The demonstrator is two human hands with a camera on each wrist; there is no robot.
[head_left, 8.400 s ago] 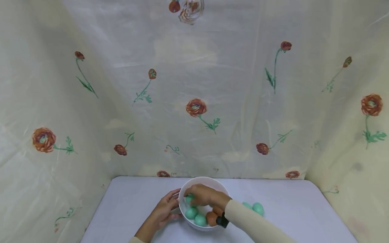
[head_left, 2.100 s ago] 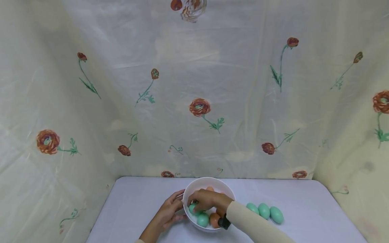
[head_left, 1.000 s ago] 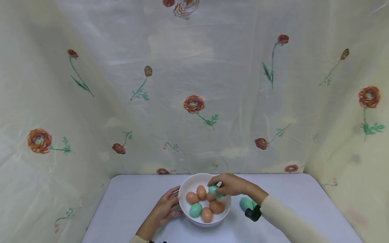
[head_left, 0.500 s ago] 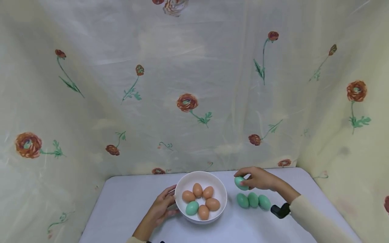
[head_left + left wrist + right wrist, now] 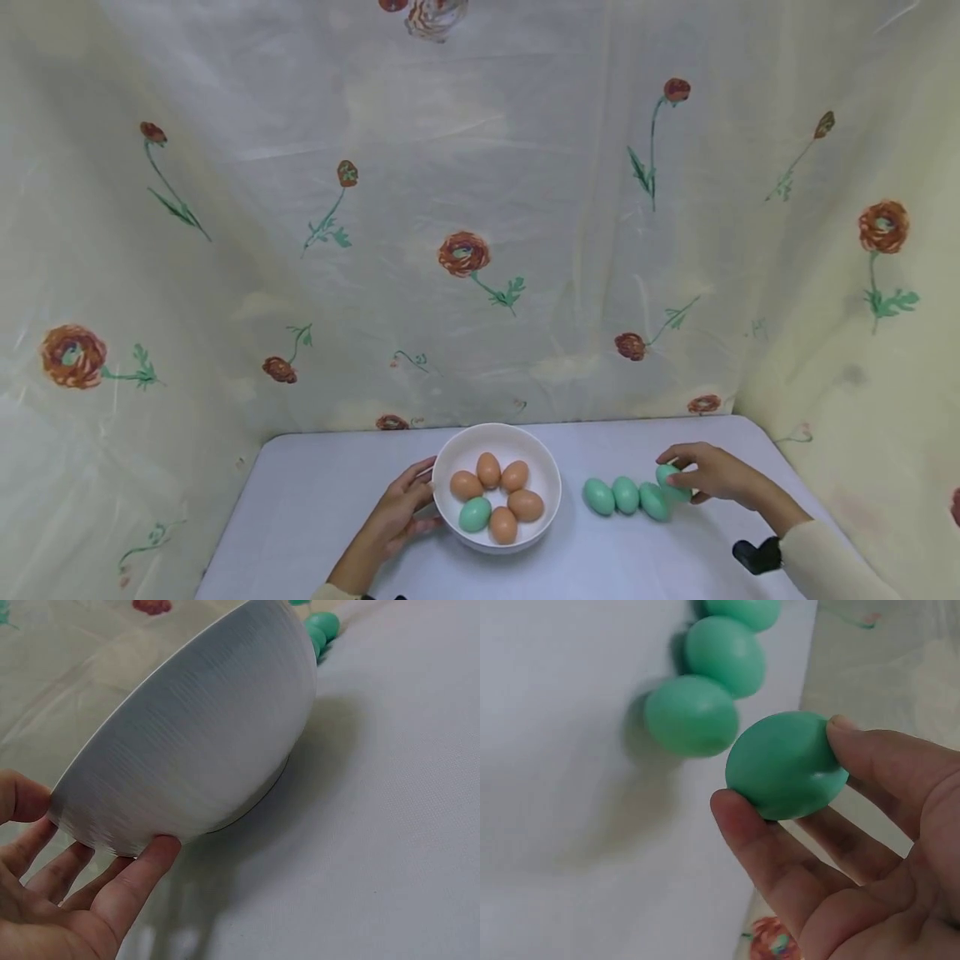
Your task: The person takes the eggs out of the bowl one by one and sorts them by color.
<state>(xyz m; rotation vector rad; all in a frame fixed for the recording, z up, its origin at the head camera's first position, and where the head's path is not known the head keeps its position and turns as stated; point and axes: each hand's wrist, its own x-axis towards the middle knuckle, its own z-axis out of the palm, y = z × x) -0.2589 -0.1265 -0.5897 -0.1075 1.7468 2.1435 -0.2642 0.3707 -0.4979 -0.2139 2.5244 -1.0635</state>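
Note:
In the head view, my right hand (image 5: 716, 473) pinches a green egg (image 5: 667, 475) at the right end of a row of three green eggs (image 5: 626, 495) on the table. The right wrist view shows this held green egg (image 5: 784, 766) between thumb and fingertips, beside the nearest egg of the row. A white bowl (image 5: 495, 433) stands left of the row. It contains several brown eggs (image 5: 504, 526) and one green egg (image 5: 475, 515). My left hand (image 5: 397, 512) rests against the bowl's left outer side; in the left wrist view its fairly straight fingers (image 5: 127, 896) touch the wall.
A white cloth covers the table (image 5: 315, 492). Behind it and along both sides hangs a pale curtain (image 5: 480, 333) printed with flowers. A black band (image 5: 757, 556) is on my right wrist.
My right hand has lifted a green egg out of the bowl and carried it right, past the row, then lowered it at the row's end. My left hand has stayed at the bowl.

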